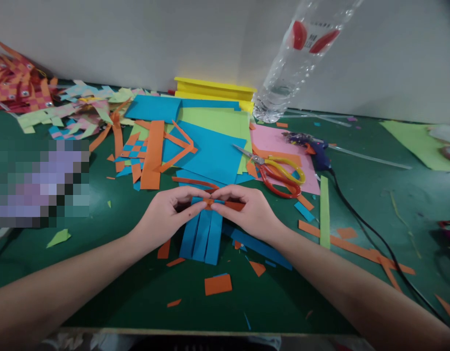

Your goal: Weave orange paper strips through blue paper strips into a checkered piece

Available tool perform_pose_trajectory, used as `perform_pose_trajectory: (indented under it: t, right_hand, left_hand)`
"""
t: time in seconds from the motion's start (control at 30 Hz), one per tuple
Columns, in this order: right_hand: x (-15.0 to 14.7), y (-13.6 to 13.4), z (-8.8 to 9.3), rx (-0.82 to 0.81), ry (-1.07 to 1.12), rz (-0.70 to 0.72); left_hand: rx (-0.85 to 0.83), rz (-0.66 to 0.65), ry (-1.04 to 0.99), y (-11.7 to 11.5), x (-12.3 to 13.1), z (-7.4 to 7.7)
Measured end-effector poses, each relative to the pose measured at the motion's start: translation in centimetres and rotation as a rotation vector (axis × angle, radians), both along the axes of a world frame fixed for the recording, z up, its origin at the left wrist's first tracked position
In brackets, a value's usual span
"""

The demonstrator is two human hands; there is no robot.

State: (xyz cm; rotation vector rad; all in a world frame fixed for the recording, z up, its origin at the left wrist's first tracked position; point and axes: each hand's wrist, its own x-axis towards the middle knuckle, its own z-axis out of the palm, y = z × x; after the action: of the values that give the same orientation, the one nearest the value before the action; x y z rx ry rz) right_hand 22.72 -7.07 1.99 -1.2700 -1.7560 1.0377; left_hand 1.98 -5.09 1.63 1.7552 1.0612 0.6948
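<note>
My left hand [166, 214] and my right hand [250, 212] meet at the middle of the green table [101, 282]. Both pinch an orange paper strip [225, 204] that runs across the tops of several blue paper strips [203, 236], which hang toward me side by side. The fingertips of both hands press together on the strips, close to touching each other. A second curved orange strip [196, 183] lies just beyond my hands.
Scissors with yellow and red handles [279, 173] lie on pink paper to the right. A blue glue gun [318, 151] with a black cord, a clear plastic bottle [287, 78], stacked blue and green sheets [210, 141], woven paper pieces [35, 97] at left, scattered scraps.
</note>
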Motion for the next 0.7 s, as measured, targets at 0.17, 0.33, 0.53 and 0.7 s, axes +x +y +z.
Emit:
perform_pose_trajectory:
  t: [0.17,0.33,0.53,0.7]
  right_hand:
    - [0.07,-0.12,-0.02,-0.003,0.012,0.009]
    - [0.04,-0.13,0.04,-0.006,0.031,0.004]
    - [-0.01,-0.03,0.03,-0.012,0.039,0.010]
    - [-0.08,-0.09,0.10,-0.003,0.039,0.000]
  left_hand:
    - [-0.025,-0.002,-0.048,0.01,0.04,0.05]
    - [-0.017,0.008,-0.069,-0.06,0.12,0.23]
    - [-0.011,0.029,-0.039,-0.17,0.11,0.04]
    - [-0.025,0.033,-0.059,-0.09,0.18,0.11]
